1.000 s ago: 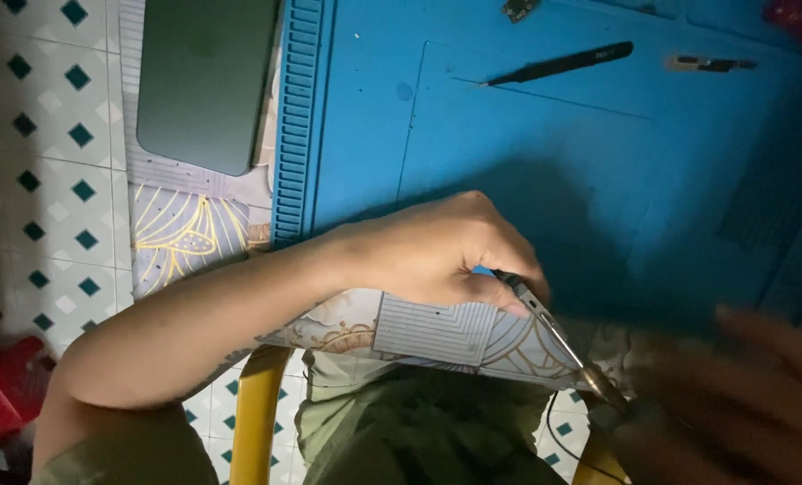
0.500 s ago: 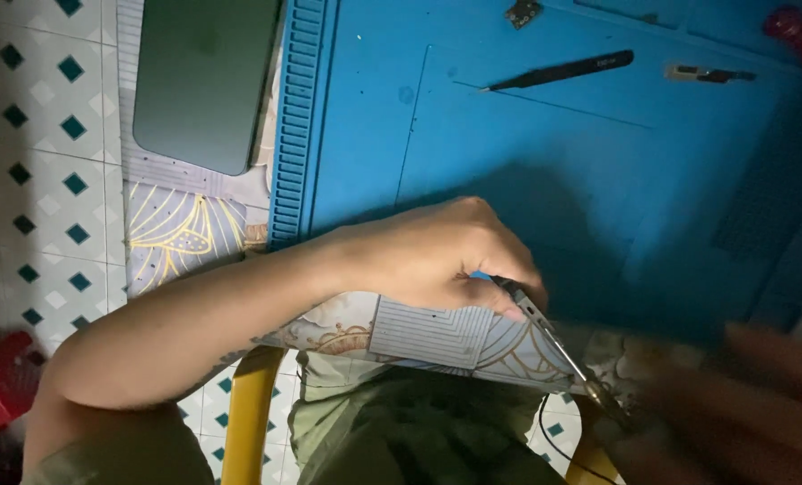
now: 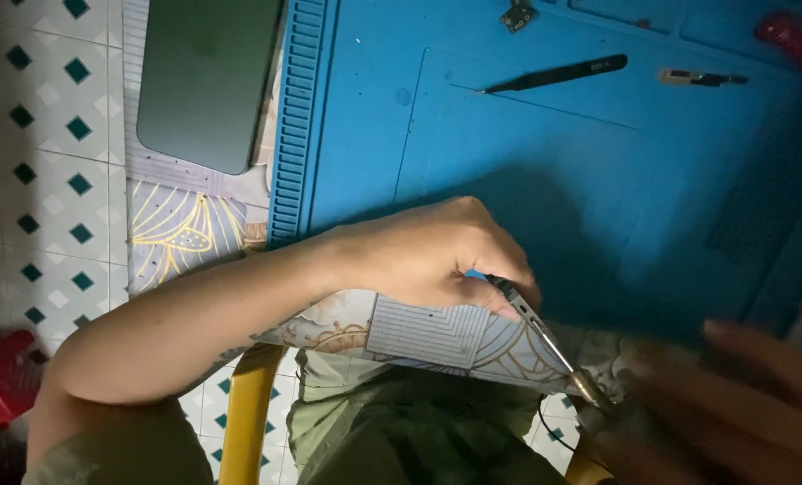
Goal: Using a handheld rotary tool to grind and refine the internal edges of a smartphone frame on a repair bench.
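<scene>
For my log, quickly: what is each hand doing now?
Left hand: closed, holding thin metal tool.
Right hand: blurred, cannot be told.

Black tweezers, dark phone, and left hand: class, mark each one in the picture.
black tweezers (image 3: 558, 74), head view, middle of the shaft.
dark phone (image 3: 208, 81), head view, centre of its back.
left hand (image 3: 428, 256), head view, back of hand.

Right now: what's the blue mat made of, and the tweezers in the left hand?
Blue mat: looks like matte silicone or rubber, with moulded ridges and recessed panels and no glare. Tweezers pinched in the left hand: probably metal, thin and grey with a dull sheen; dim light leaves the finish uncertain.
</scene>
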